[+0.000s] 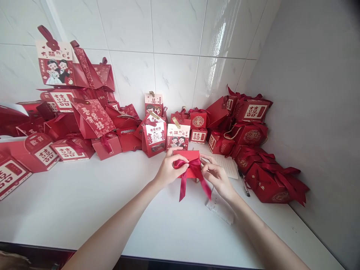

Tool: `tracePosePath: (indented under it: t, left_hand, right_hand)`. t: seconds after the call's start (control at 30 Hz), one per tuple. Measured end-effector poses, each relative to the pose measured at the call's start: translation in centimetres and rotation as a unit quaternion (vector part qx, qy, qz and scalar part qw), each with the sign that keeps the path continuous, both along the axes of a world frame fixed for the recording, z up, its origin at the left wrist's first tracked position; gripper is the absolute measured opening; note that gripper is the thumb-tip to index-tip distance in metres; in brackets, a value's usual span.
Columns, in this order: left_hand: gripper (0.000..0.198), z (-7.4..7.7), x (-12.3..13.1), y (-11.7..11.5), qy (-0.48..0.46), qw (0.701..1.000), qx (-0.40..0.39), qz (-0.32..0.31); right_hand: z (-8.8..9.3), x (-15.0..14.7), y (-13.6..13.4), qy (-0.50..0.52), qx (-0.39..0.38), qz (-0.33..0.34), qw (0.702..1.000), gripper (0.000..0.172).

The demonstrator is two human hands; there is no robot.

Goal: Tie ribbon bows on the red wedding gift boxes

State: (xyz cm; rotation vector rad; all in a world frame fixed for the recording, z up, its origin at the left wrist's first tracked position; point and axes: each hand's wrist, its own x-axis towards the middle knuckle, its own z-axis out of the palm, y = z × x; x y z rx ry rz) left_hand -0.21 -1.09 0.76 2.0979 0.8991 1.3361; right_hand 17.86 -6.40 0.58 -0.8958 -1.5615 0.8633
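A small red gift box is held up between my hands over the white table. A dark red satin ribbon crosses its front, its two tails hanging down below. My left hand is closed, thumb and fingers pinching the ribbon at the box's left front. At the right edge, my right hand has bent fingers against the box and the ribbon's right side; exactly what its fingertips grip is partly hidden. Right behind the box stands a cream and red box with a cartoon couple.
Piled red boxes line the left back, and more beribboned boxes are stacked along the right wall. Lined paper, a black pen and a crumpled white slip lie near my right hand. A tiled wall bounds the table.
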Motion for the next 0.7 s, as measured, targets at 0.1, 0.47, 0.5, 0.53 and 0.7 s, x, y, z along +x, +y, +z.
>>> tracePosePath:
  t: [0.1,0.47,0.5,0.53,0.7]
  left_hand:
    - [0.005,0.2,0.0,-0.1,-0.001,1.000,-0.001,-0.007]
    - [0.028,-1.8,1.4,-0.2,-0.181,0.983,-0.027,-0.017]
    - [0.027,-1.9,1.5,-0.3,-0.182,0.983,-0.030,-0.009]
    - [0.026,-1.9,1.5,-0.2,-0.178,0.983,-0.034,-0.001]
    - [0.021,-1.7,1.2,0.1,-0.153,0.986,-0.051,0.033]
  right_hand:
    - [0.1,-0.2,0.1,-0.005,-0.017,-0.050,0.999,0.039]
    - [-0.4,-0.6,0.6,0.018,-0.041,-0.142,0.989,0.037]
    - [-0.5,-0.6,0.6,0.010,-0.039,-0.141,0.989,0.037]
    - [-0.5,-0.6,0.6,0.004,-0.036,-0.140,0.989,0.038]
    - [-0.6,-0.5,0.7,-0.015,-0.031,-0.153,0.988,0.036]
